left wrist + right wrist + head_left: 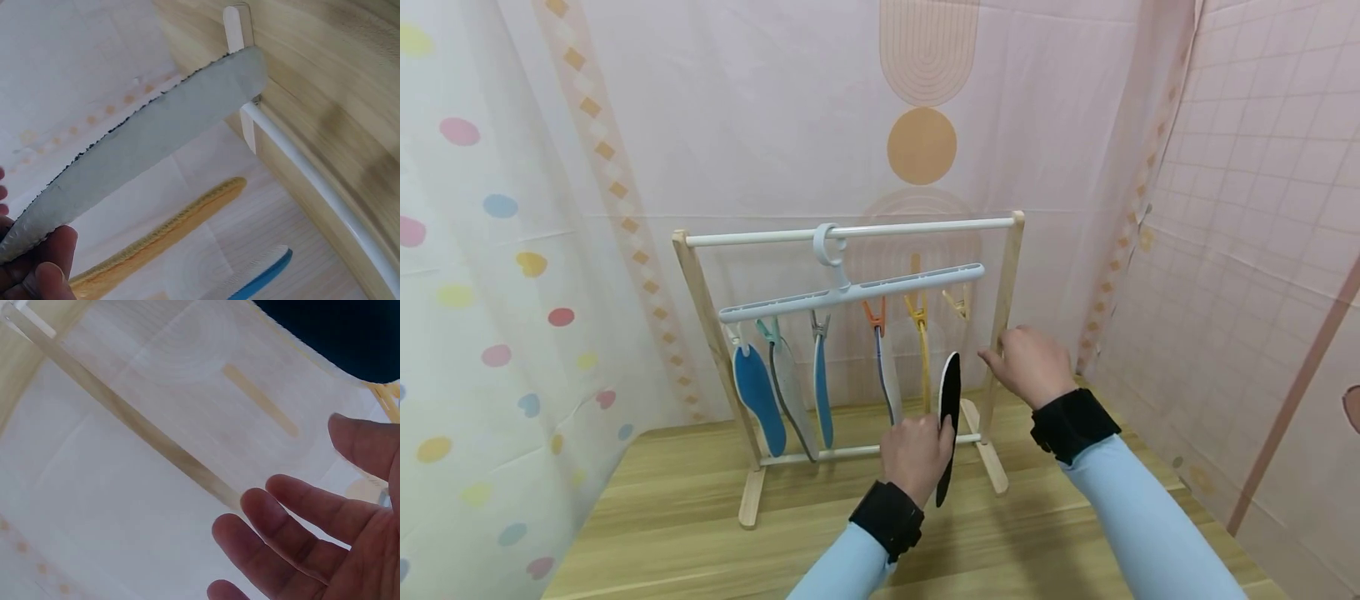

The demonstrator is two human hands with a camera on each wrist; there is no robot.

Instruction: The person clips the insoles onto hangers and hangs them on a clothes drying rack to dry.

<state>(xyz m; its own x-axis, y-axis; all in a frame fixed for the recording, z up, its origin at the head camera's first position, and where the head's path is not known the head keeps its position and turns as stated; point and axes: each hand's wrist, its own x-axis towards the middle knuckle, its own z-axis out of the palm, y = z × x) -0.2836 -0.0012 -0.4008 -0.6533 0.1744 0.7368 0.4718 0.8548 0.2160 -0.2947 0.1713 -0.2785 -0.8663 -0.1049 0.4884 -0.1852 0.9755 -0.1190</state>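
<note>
My left hand (913, 457) grips a black-faced insole (951, 392) that stands nearly upright. Its pale underside (150, 131) shows in the left wrist view. Relaxed and holding nothing, my right hand (1036, 365) is by the rack's right post; its fingers and thumb are spread apart in the right wrist view. A light blue clip hanger (850, 293) hangs tilted from the top bar. From its clips hang several insoles, among them a blue one (758, 400) at the left and a yellow one (924, 367). The pale yellow clip (957, 303) at the right end holds nothing.
The hanger is on a wooden rack with a white top bar (925, 227), a lower bar (857, 452) and feet (751, 498) on a wood-grain table (685, 533). Patterned curtains (760, 117) close off the back and sides.
</note>
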